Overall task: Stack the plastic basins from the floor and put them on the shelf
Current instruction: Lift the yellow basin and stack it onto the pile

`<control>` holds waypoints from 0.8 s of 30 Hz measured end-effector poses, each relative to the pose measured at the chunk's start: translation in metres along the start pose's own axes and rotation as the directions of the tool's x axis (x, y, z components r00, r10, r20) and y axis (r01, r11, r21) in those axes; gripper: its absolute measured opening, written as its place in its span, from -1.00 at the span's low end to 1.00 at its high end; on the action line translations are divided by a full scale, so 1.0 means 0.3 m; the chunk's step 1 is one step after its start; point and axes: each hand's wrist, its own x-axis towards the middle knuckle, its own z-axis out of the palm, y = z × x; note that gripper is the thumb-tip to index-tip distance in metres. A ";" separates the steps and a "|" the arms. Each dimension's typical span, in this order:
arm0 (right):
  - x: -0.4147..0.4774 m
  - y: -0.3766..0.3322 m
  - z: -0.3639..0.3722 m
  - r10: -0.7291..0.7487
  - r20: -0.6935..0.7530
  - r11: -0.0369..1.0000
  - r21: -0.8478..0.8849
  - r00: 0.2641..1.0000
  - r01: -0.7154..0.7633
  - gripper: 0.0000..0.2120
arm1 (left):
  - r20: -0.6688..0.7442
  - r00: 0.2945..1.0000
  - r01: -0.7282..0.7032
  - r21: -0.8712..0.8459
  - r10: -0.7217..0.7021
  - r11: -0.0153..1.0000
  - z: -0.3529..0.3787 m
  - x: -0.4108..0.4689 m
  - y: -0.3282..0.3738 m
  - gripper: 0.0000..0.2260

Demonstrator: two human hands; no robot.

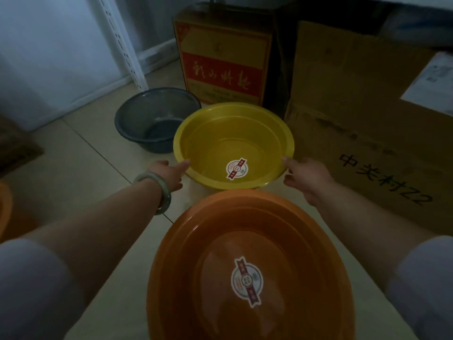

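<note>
While reaching for the round yellow plastic basin [234, 146] on the floor at 12 o'clock, just past the big orange plastic basin [250, 266]. Left hand [169, 176] at 9, right hand [306, 176] at 3, fingers loosely spread at the rim, not clamped yet. Next, probably: grip, lift, nest. Grey basin [154, 119] waiting at 10.

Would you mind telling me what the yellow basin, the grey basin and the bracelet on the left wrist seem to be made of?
Yellow basin: plastic, glossy and slightly translucent, with a thin moulded rim and a paper-looking sticker inside.
Grey basin: probably plastic too, with a duller sheen; the dim light leaves its finish uncertain.
Bracelet: a rigid, pale green, smooth bangle, perhaps jade or glass; the picture cannot settle which.
</note>
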 end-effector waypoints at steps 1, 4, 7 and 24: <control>0.014 -0.004 0.011 0.010 -0.009 1.000 0.022 1.000 -0.010 -0.27 | 0.007 1.000 0.004 -0.038 -0.004 0.999 0.004 0.023 0.005 -0.33; 0.029 -0.002 0.052 0.051 -0.008 0.996 0.072 0.999 -0.050 -0.49 | 0.047 0.999 0.024 -0.106 -0.019 0.994 0.010 0.067 0.012 -0.41; 0.028 0.014 0.089 0.076 0.018 0.988 0.132 0.997 -0.078 -0.61 | 0.096 0.995 0.017 -0.160 -0.002 0.987 0.012 0.098 0.008 -0.53; -0.179 -0.217 0.066 -0.038 -0.021 0.986 0.161 0.999 0.041 -0.63 | -0.002 0.975 -0.218 -0.170 0.221 0.961 -0.114 -0.064 0.194 -0.91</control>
